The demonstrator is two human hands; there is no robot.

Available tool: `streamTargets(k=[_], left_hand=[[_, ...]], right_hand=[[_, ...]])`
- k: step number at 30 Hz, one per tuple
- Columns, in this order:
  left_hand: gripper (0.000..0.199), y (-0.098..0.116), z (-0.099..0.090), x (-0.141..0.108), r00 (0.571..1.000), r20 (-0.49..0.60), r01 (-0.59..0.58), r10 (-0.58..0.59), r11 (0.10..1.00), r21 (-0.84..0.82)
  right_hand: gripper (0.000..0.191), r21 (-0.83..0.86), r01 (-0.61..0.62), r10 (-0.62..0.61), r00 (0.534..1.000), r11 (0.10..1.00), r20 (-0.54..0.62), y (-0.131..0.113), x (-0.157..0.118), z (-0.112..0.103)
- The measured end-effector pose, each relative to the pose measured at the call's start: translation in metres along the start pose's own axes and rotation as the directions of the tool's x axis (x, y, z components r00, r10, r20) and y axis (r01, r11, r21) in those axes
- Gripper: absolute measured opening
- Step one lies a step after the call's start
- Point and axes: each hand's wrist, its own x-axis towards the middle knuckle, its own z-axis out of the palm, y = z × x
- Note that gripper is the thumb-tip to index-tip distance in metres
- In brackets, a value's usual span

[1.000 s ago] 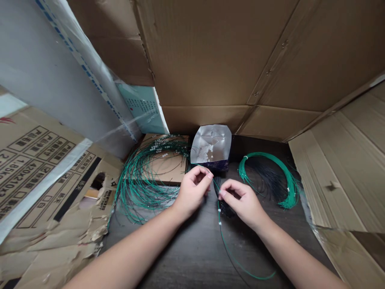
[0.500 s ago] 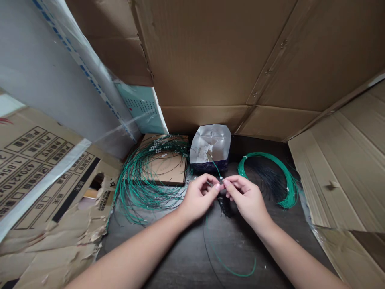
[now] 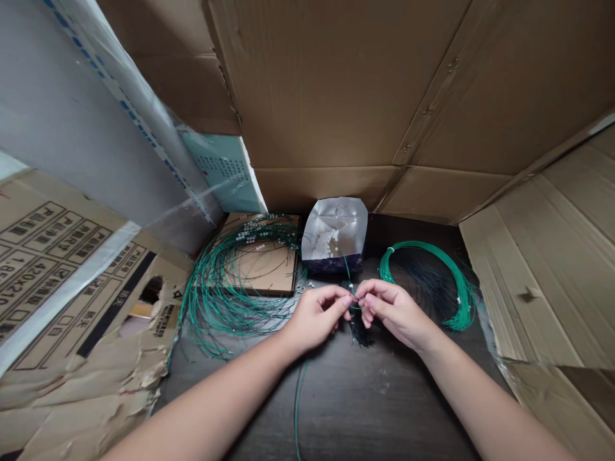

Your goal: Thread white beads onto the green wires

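Note:
My left hand [image 3: 314, 317] and my right hand [image 3: 396, 317] meet over the middle of the dark table, thumbs and forefingers pinched close together. Between the fingertips is a thin green wire [image 3: 347, 266], whose upper end points toward the silver-lined bag [image 3: 358, 224]. A small white piece [image 3: 351, 286] sits on it just above my fingers. The exact grip at the tips is too small to make out. Below and behind my fingertips lies a bunch of short black strands [image 3: 358, 334]. Inside the bag are small white pieces [image 3: 327, 244].
Many loose green and black wires with white pieces [image 3: 225, 314] spread over a flat cardboard box [image 3: 264, 269] at left. A tied green wire coil [image 3: 459, 282] lies at right beside black strands [image 3: 423, 278]. Cardboard walls [image 3: 336, 96] surround the table [image 3: 375, 403].
The long green tail that curved across the table's front is gone from there; a green strand now hangs below my left wrist. My fingertips have shifted slightly and the white piece sits clear above them.

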Motion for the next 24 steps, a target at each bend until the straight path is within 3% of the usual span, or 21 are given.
streamTargets(k=[10,17,24], left_hand=[[0.033,0.008,-0.002,0.0,0.988,0.068,-0.148,0.137,0.972,0.182],[0.031,0.003,-0.004,0.002,0.993,0.07,-0.105,0.095,0.982,0.158],[0.031,0.009,-0.003,0.001,0.981,0.072,-0.195,0.183,0.941,0.275]], right_hand=[[0.042,0.006,0.002,-0.002,0.998,1.0,0.064,0.012,0.0,-0.005],[0.037,-0.021,-0.002,0.003,0.999,1.0,0.043,0.012,-0.002,-0.006],[0.038,-0.149,0.082,-0.096,0.991,0.985,-0.089,0.01,-0.004,0.004]])
